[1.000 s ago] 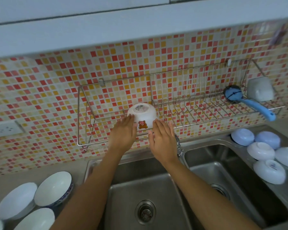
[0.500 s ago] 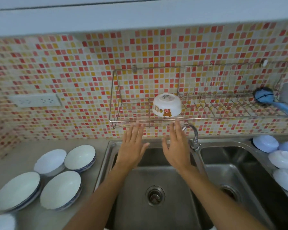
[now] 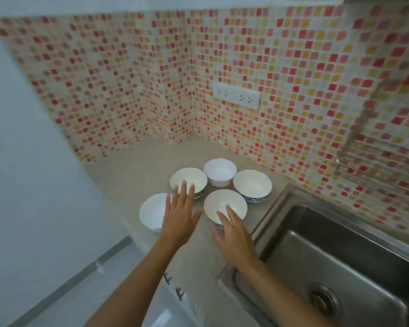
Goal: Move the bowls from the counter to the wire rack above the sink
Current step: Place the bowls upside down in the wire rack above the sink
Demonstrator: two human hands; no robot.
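Bowls [image 3: 252, 185], upright on counter [image 3: 132, 171], hands [image 3: 180, 215] above

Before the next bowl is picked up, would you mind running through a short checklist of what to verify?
1. Bowls left on the counter: five, upright. Ok.
2. Left hand free: fingers straight, holding nothing. Ok.
3. Right hand free: open over the near bowl, no grip yet. Ok.
4. Near bowl stands apart from the right bowl: a gap shows. Ok.
5. Touch on the near bowl: cannot tell.
6. Room on the rack: only its blurred left end shows. Cannot tell.
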